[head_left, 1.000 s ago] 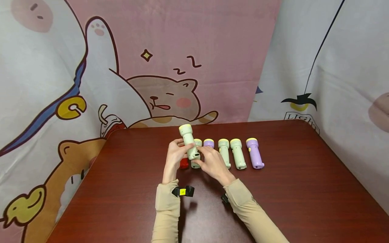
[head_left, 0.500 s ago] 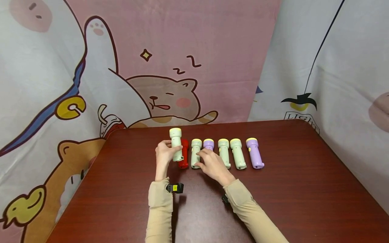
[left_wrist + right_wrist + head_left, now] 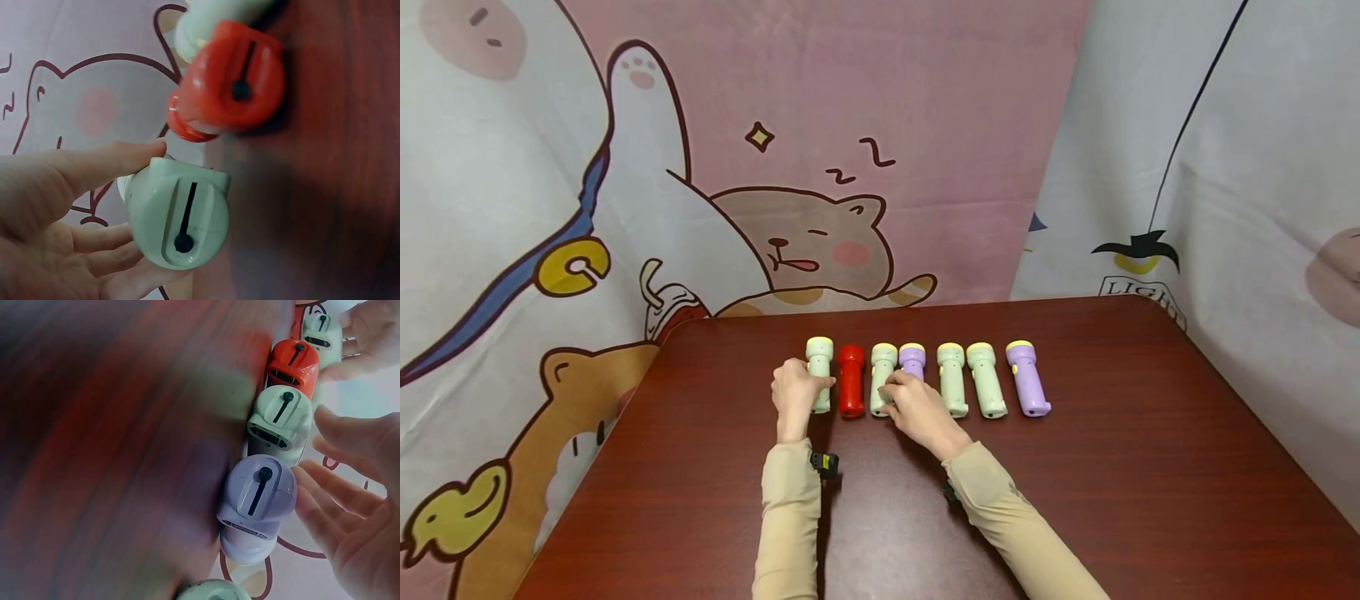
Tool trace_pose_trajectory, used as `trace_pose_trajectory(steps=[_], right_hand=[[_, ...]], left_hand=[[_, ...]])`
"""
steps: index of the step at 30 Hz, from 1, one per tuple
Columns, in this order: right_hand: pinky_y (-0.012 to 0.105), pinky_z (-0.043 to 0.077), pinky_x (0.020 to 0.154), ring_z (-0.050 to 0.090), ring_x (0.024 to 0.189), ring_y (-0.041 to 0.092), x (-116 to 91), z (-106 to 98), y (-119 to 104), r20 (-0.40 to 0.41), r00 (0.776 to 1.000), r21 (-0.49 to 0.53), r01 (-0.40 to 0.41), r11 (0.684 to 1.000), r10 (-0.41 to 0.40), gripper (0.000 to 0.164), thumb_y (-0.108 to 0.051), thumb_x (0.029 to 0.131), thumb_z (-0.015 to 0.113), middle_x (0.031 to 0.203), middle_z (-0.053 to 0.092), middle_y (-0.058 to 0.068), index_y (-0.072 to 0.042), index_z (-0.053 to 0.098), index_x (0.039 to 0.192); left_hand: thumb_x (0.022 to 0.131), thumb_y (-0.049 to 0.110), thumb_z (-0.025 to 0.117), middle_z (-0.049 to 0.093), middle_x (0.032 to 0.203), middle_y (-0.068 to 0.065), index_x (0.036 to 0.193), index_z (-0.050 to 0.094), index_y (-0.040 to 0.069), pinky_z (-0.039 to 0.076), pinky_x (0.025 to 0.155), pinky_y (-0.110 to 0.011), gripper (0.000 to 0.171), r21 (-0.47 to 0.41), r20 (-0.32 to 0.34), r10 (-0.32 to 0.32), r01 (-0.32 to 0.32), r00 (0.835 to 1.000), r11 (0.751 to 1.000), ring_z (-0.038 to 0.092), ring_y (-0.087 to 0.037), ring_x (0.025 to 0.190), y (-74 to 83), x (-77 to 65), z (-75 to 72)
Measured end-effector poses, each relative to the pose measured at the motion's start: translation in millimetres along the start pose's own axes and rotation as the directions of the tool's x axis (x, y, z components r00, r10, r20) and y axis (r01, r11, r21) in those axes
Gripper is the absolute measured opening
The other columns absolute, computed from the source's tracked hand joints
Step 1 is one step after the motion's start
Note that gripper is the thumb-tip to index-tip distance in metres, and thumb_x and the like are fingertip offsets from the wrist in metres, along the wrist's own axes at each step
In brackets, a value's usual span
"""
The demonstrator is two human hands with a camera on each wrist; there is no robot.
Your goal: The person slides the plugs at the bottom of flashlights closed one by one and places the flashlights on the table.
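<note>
My left hand (image 3: 793,392) grips a pale green flashlight (image 3: 820,352) at the left end of a row, thumb on one side and fingers on the other. In the left wrist view that flashlight's tail end (image 3: 209,219) faces the camera. A red flashlight (image 3: 851,383) lies just right of it. My right hand (image 3: 921,412) hovers over a purple flashlight (image 3: 912,357), hiding its lower part. Its fingers are loosely bent; the thumb is close to another pale green flashlight (image 3: 278,415). Whether the fingertips touch either flashlight is hard to tell.
Farther right in the row lie two pale green flashlights (image 3: 951,375) and a purple one (image 3: 1030,382). They rest on a dark red-brown table (image 3: 895,533). A cartoon-printed cloth (image 3: 970,167) hangs behind the table's far edge.
My left hand has carried the raised pale green flashlight left past the red one and lowered it to the row's left end. The right hand has stayed nearly still.
</note>
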State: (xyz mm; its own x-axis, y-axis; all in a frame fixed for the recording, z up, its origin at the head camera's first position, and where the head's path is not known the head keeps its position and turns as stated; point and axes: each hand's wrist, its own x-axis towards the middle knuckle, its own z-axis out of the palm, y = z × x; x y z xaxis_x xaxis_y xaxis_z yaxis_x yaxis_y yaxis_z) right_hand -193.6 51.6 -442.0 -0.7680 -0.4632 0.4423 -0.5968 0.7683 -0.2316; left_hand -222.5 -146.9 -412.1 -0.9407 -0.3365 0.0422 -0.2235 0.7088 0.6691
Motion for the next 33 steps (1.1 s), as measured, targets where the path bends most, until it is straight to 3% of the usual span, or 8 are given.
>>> trace_pose_trajectory(steps=[6,13,23,30,33], right_hand=[[0.035,0.053,0.066,0.063,0.085,0.019,0.5,0.6,-1.3,0.013,1.0,-0.01,0.004,1.0,-0.004,0.007,-0.013,0.078,0.076,0.095,0.062,0.005,-0.01,0.072,0.083],[0.033,0.053,0.066,0.063,0.084,0.018,0.5,1.3,-0.8,0.015,1.0,-0.012,0.013,1.0,-0.013,0.008,-0.013,0.079,0.075,0.093,0.062,0.004,-0.01,0.072,0.085],[0.034,0.054,0.067,0.064,0.085,0.018,0.1,-0.3,-1.1,0.003,1.0,-0.01,0.014,1.0,-0.014,0.009,-0.013,0.078,0.076,0.094,0.063,0.004,-0.01,0.073,0.086],[0.035,0.054,0.069,0.064,0.086,0.019,-0.5,-0.9,0.7,-0.01,1.0,0.003,0.0,1.0,0.0,0.012,-0.014,0.079,0.075,0.096,0.064,0.005,-0.008,0.072,0.089],[0.034,0.054,0.071,0.065,0.086,0.019,-0.2,-3.3,4.3,-0.03,0.999,0.017,-0.015,1.0,0.015,0.017,-0.013,0.079,0.075,0.099,0.066,0.006,-0.006,0.073,0.095]], left_hand=[[0.065,0.024,0.085,0.066,0.078,-0.019,0.078,0.065,-0.001,0.05,0.056,-0.045,0.034,0.068,0.018,-0.004,0.003,1.0,0.998,0.064,-0.039,0.072,-5.9,4.7,8.5],[0.065,0.028,0.086,0.065,0.078,-0.018,0.075,0.064,0.0,0.05,0.057,-0.043,0.037,0.093,0.042,-0.031,0.027,0.999,0.995,0.064,-0.038,0.074,-10.1,7.8,15.2],[0.069,0.028,0.082,0.067,0.085,-0.02,0.087,0.065,-0.001,0.051,0.064,-0.048,0.039,0.161,0.093,-0.056,0.04,0.994,0.986,0.065,-0.039,0.08,-4.8,7.7,12.7],[0.072,0.031,0.08,0.067,0.085,-0.02,0.084,0.064,-0.001,0.051,0.065,-0.048,0.037,0.173,0.092,-0.059,0.042,0.994,0.984,0.065,-0.041,0.082,-3.2,5.5,12.5],[0.073,0.031,0.079,0.067,0.085,-0.021,0.083,0.063,0.0,0.051,0.064,-0.049,0.037,0.167,0.059,-0.05,0.039,0.997,0.985,0.065,-0.041,0.081,-1.7,4.3,11.9]])
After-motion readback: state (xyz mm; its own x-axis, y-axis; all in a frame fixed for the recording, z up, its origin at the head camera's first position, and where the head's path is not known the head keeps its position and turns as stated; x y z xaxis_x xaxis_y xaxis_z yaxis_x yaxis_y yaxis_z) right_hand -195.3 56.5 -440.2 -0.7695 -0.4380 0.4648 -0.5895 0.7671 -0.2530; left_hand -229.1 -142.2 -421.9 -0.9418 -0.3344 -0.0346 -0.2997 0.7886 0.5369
